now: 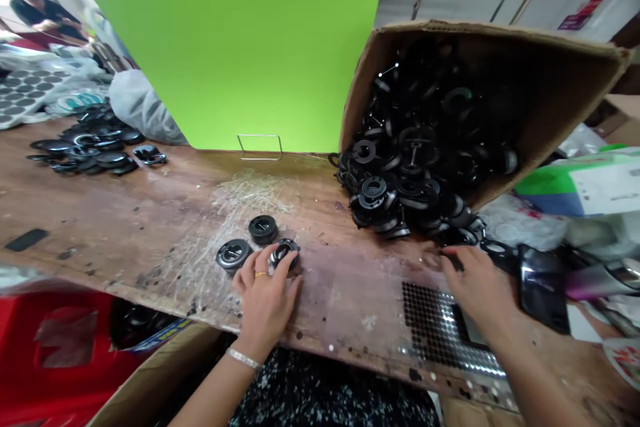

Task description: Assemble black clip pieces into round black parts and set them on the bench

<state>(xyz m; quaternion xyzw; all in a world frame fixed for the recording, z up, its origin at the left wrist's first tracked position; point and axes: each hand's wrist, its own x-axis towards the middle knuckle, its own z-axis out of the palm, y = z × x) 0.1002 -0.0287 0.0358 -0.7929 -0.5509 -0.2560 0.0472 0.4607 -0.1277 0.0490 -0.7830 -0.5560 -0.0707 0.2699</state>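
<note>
The black round cap [285, 253] is lying flat on the wooden bench [150, 227], at the near middle of it, and the left hand [264, 293] is sitting right on top of it. The fingertips [289, 261] are curling over its near and right rim, so the cap is lying just beyond the palm, toward the far side. The grasp is closing around it rather than lifting it; the cap is resting on the wood. Being a disc, it has no long axis to line up with.

2 more caps are sitting just beside it: a silver-faced cap [233, 254] to its left, and a dark cap [263, 229] just beyond, farther away. The left wrist is coming in from the near edge, palm down, with a ring and a bracelet showing.

The right hand [475, 283] is reaching well off to the right, palm down, its fingertips at the near fringe of the pile of black parts [400, 200] spilling from the tipped cardboard box [550, 113]. It is pressing on or pinching something small and dark there; I cannot tell whether it is actually gripping anything. A perforated metal sheet [430, 327] is lying under that wrist. Far left, another heap of dark caps [90, 147] is sitting in front of the green screen [225, 47].
</note>
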